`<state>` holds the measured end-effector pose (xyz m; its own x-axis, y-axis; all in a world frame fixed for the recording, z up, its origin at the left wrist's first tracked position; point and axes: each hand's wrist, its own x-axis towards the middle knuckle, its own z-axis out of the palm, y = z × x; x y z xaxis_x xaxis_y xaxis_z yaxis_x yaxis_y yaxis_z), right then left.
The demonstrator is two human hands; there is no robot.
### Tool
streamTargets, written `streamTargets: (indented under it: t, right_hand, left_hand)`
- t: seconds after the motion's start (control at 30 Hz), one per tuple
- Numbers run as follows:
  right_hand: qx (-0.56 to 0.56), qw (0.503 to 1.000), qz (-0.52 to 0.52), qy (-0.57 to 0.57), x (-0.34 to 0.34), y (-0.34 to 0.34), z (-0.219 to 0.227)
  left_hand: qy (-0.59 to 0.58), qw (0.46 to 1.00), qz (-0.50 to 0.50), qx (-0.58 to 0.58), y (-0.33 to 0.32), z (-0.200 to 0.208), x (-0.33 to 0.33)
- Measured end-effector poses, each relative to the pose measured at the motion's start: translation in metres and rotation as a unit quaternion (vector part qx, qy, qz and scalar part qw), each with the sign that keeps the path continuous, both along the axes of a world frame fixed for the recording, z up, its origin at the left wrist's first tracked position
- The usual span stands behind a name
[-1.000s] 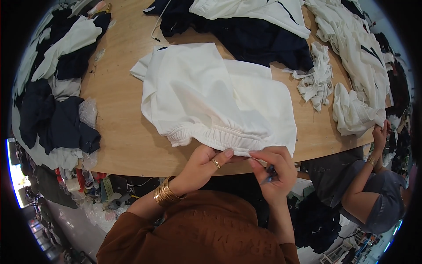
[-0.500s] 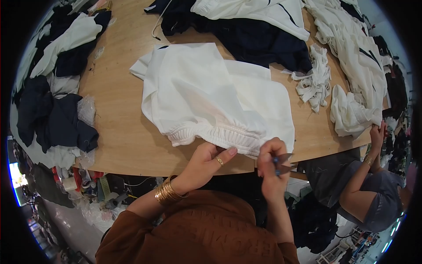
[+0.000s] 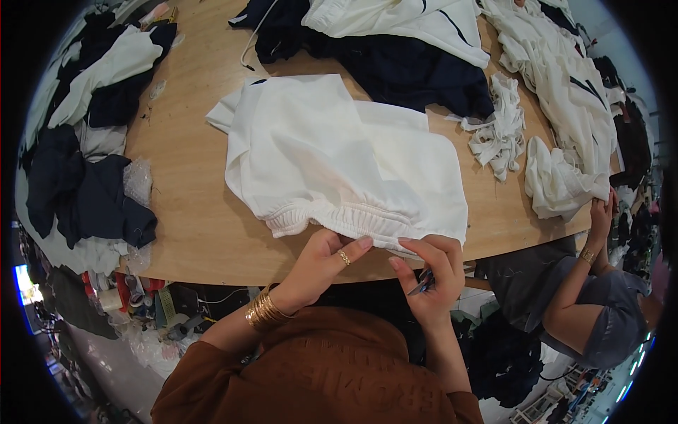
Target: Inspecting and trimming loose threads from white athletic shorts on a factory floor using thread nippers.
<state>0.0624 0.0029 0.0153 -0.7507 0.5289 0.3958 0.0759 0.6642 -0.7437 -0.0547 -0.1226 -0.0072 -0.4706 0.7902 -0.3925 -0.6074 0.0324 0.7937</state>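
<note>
White trousers (image 3: 304, 152) lie folded on the wooden table (image 3: 191, 212), their gathered elastic waistband (image 3: 346, 218) along the edge nearest me. My left hand (image 3: 318, 267) pinches that waistband near its middle, thumb on top and the other fingers tucked beneath the cloth. To its right, my right hand (image 3: 439, 286) keeps a small pair of thread snips (image 3: 424, 280) in its curled fingers. The forefinger of this hand reaches out to the waistband's edge. Most of the snips is hidden by the hand.
Dark and white garments are piled at the left (image 3: 116, 201) and far side (image 3: 395, 71). Crumpled white strips (image 3: 500, 131) lie right of the trousers. Another person's hands (image 3: 600, 212) hold a white garment (image 3: 565, 177) at the table's right edge.
My right hand has turned and shifted slightly left, its fingers now at the waistband. The snips' blades, which pointed right, are now mostly tucked inside the hand. My left hand keeps its pinch.
</note>
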Motion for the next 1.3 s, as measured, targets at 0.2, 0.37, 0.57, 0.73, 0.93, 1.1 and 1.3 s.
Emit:
streamTargets:
  t: [0.2,0.37,0.57,0.73,0.93,1.1,1.3]
  right_hand:
    - [-0.029,0.999,0.024,-0.026,-0.016,-0.005,0.003]
    - [-0.134,0.989,0.011,-0.060,-0.017,0.003,0.004]
    - [-0.002,0.998,0.023,-0.066,-0.008,0.015,0.004]
    - [-0.106,0.987,-0.021,-0.120,0.006,0.026,-0.009]
    - [-0.112,0.982,0.052,-0.144,0.000,0.038,0.008]
    - [-0.234,0.968,-0.017,-0.088,-0.005,0.042,0.019]
    - [-0.239,0.970,-0.020,-0.048,-0.005,0.046,0.023]
  left_hand:
    - [0.049,0.998,-0.008,0.029,0.000,0.001,0.002]
    - [0.053,0.998,0.010,-0.017,0.000,-0.003,0.002]
    - [0.036,0.998,0.043,-0.028,-0.003,0.000,0.000]
    - [0.287,0.957,-0.020,0.033,-0.014,0.013,-0.020]
    - [0.747,0.660,0.078,-0.007,0.035,0.012,-0.050]
    - [0.276,0.937,-0.213,0.003,0.025,0.027,-0.059]
    - [0.222,0.959,-0.178,-0.009,0.019,0.035,-0.056]
